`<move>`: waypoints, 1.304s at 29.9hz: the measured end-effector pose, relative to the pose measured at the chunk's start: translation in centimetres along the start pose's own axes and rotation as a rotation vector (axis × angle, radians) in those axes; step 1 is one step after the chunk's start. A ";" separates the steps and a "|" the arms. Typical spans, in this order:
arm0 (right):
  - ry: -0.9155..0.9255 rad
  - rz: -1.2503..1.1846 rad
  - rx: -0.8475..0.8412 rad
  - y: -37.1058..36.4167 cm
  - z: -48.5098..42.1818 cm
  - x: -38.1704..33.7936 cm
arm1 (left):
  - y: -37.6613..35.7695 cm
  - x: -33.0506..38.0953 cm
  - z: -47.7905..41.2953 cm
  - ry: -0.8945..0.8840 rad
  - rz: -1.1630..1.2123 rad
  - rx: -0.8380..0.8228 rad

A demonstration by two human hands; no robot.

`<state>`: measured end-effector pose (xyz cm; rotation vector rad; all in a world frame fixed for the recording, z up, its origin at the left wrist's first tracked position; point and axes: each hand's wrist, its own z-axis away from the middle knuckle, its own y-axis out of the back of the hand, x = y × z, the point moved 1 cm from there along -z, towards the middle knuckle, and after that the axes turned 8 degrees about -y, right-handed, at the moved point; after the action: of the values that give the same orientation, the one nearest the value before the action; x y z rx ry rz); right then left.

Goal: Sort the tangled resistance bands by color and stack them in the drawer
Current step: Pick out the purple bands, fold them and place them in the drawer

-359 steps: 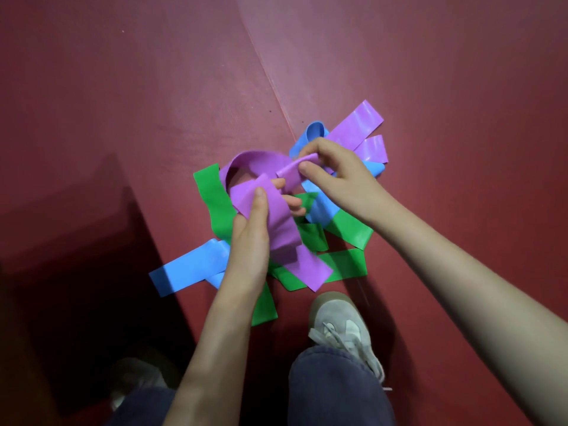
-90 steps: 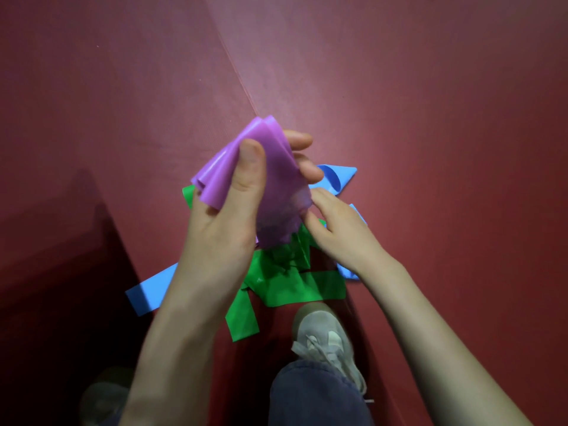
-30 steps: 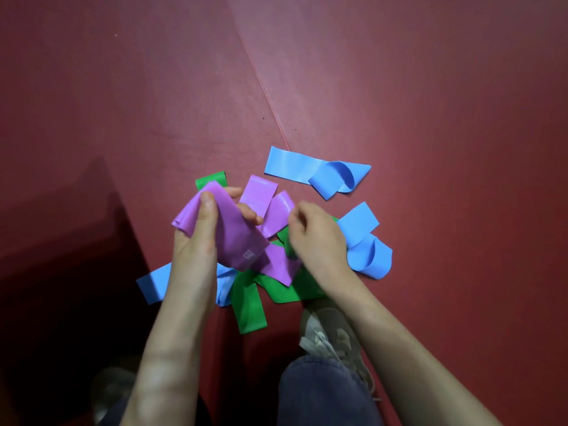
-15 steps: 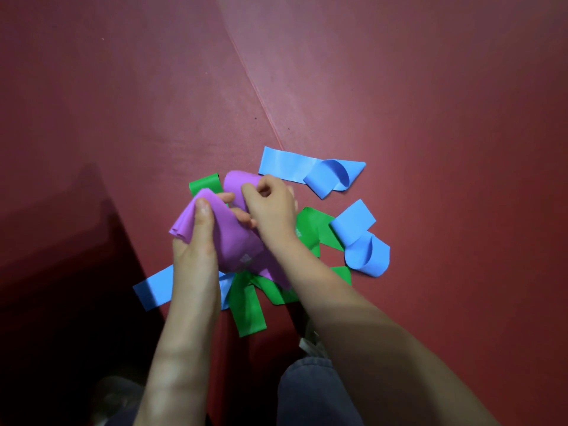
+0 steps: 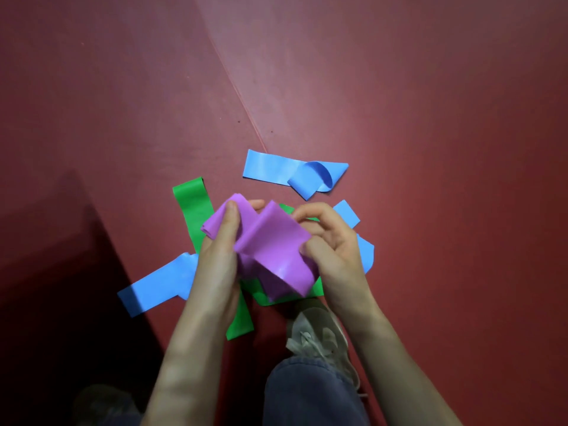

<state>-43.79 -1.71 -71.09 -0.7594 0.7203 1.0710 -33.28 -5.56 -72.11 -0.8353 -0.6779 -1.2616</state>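
I note my left hand (image 5: 219, 250) pinching the folded purple bands (image 5: 273, 247) under its thumb at frame centre. My right hand (image 5: 332, 250), shifted rightward since the last frame, curls round one end. A blue band (image 5: 270, 167) lies apart above, with bare red floor (image 5: 430, 103) at upper right.

No legible text, labels or numbers.

1. Purple bands (image 5: 270, 250): glossy, folded into a loose bundle and held above the pile. The left hand (image 5: 218, 250) pinches one end and the right hand (image 5: 335, 250) grips the other.
2. Blue bands (image 5: 267, 169): one lies flat at the far side with a curled end. Another (image 5: 156, 284) stretches out to the left. A third (image 5: 365, 252) is partly hidden on the right.
3. Green bands (image 5: 192, 204): these lie flat, crossing beneath the purple bundle.
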 end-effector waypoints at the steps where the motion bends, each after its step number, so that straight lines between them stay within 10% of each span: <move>1: -0.015 -0.025 -0.003 -0.1 0.0 0.2 | -0.1 -0.2 0.0 0.028 0.011 0.002; 17: -0.116 0.189 0.086 -1.5 -1.9 1.2 | -0.5 0.2 0.2 0.192 0.139 -0.015; 39: -0.103 -0.092 -0.118 -1.6 -1.9 2.5 | 0.6 0.2 -0.1 -0.073 -0.072 -0.212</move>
<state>-41.83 -2.55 -73.89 -0.8245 0.5336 1.0673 -32.67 -5.72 -72.07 -1.0426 -0.6441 -1.3900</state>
